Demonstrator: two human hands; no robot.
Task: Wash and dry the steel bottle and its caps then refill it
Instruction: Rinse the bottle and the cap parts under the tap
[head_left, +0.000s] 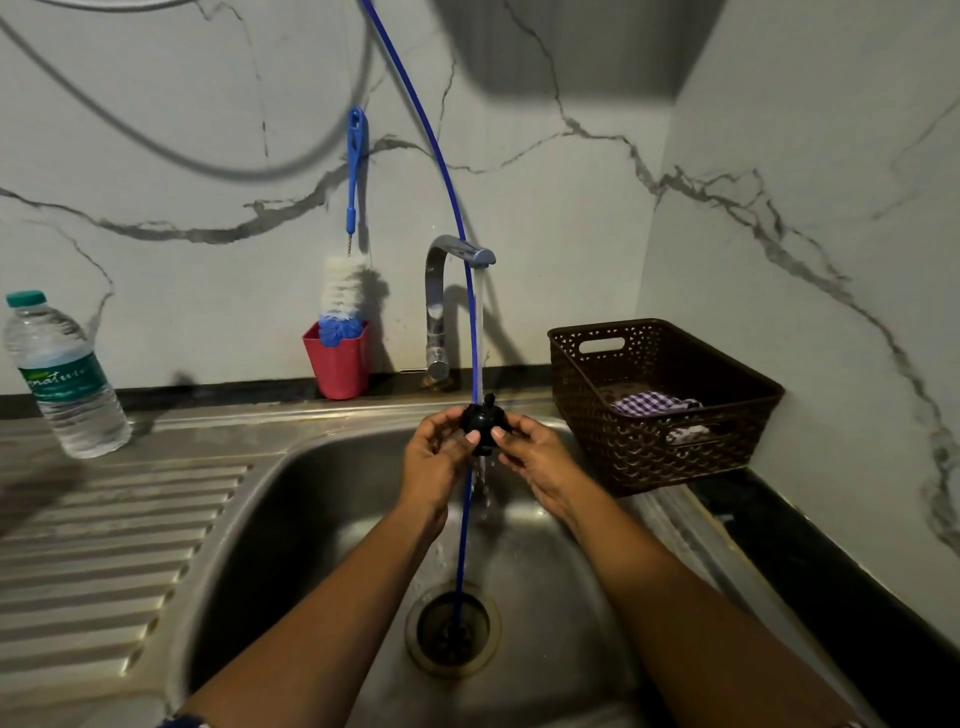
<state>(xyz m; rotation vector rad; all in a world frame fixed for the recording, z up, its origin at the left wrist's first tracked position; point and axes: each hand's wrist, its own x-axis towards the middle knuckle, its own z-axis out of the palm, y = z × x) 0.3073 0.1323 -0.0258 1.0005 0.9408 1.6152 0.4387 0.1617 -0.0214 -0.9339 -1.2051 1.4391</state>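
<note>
Both hands hold one small thing together. Left hand (436, 457) and right hand (540, 462) pinch a small round black plastic cap (480, 423) with their fingertips, one hand on each side. A thin stream of water (480, 332) falls right on it from the bent shiny steel tap (441, 306) just behind the hands.

Below the hands is the grey steel sink (291, 519), and its round drain hole (452, 629) is almost straight under the cap. A thin blue cord (457, 218) hangs down between the two hands and goes to the drain. The steel bottle is nowhere to be seen.

Off to the right of the right hand sits a dark brown plastic basket (727, 431) with a purple checked cloth (649, 402) in it. Far to the left of the left hand stands a clear plastic water bottle (67, 374).

I think the cap is being rinsed, so drying and filling are not done yet. The cap is small and wet, so it could slip from the fingers and drop by the drain. The cord could catch a finger too. Water may splash off the cap onto the arms.
</note>
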